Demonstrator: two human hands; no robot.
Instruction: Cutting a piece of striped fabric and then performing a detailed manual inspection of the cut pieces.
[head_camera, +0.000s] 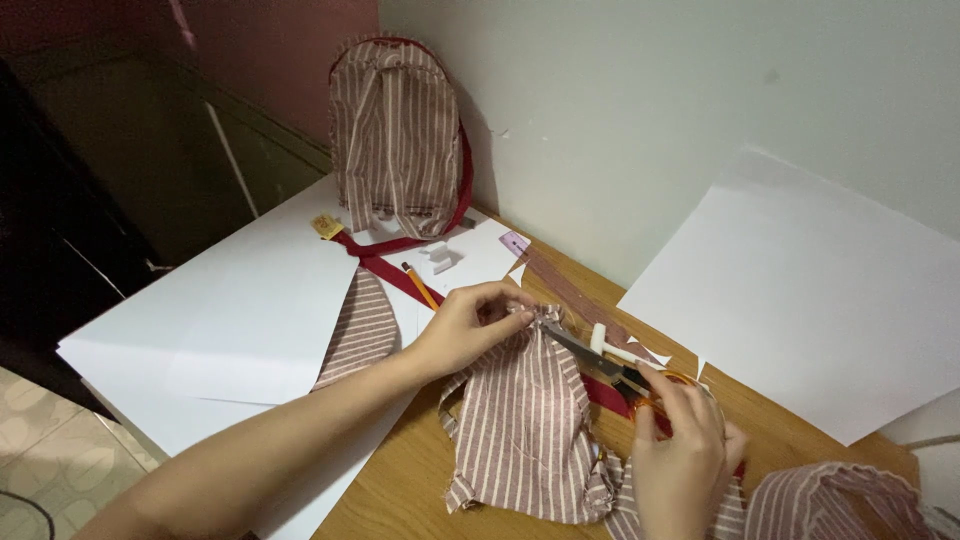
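My left hand (470, 325) pinches the top edge of a striped red-and-white fabric piece (525, 430) lying on the wooden table (400, 490). My right hand (680, 450) grips orange-handled scissors (610, 368), whose blades point left and meet the fabric edge right by my left fingertips. A small striped backpack (397, 140) with red trim stands against the wall at the back. More striped fabric (830, 505) lies bunched at the lower right.
Large white paper sheets (220, 330) cover the left of the table; another sheet (820, 300) leans at the right. A pencil (421, 285), a red strap (385, 265), a white clip (442, 256) and a striped fabric strip (360, 330) lie near the backpack.
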